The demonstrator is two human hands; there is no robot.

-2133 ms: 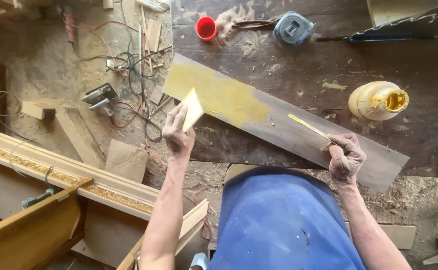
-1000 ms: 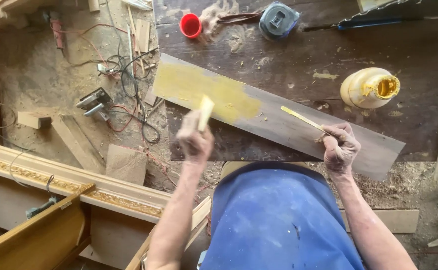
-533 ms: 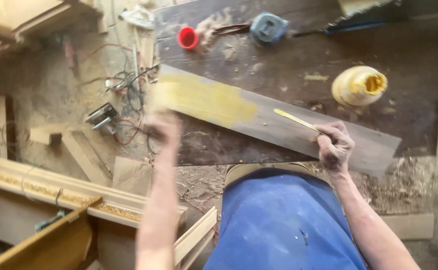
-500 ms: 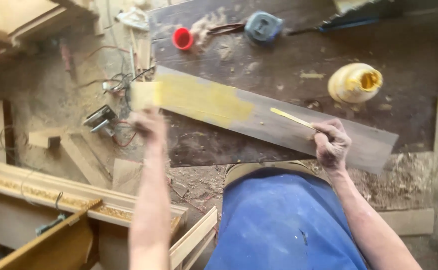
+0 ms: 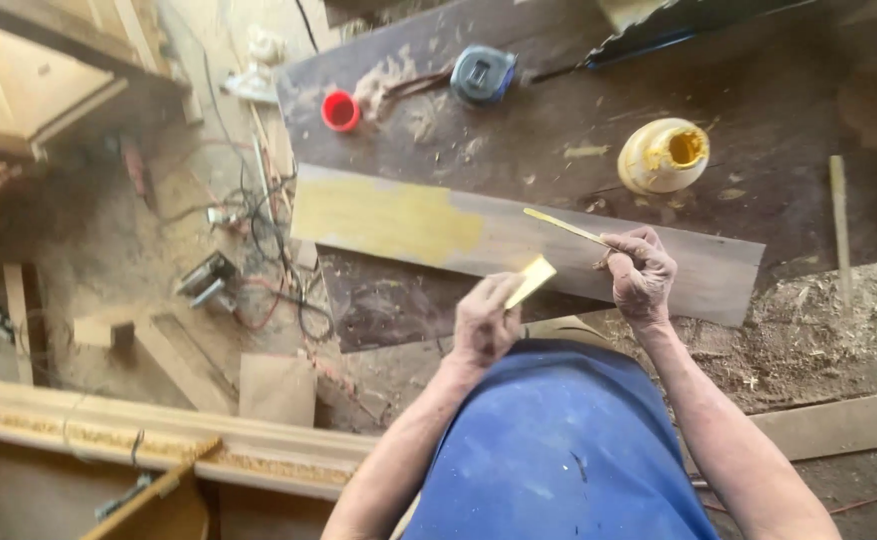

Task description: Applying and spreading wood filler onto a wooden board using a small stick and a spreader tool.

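Left hand [image 5: 483, 322]: closed on a small yellow-smeared flat scraper card [image 5: 531, 279], over the near edge of the long dark wooden plank [image 5: 558, 245].
Right hand [image 5: 640, 277]: closed on a thin yellow-coated stick [image 5: 564, 227], resting on the plank.
Glue: yellow patch [image 5: 388, 215] at the plank's left end.

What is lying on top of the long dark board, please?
A yellow coating covers the long dark board's left part. The right hand rests on it, holding a thin stick. Whatever lies under that hand is hidden.
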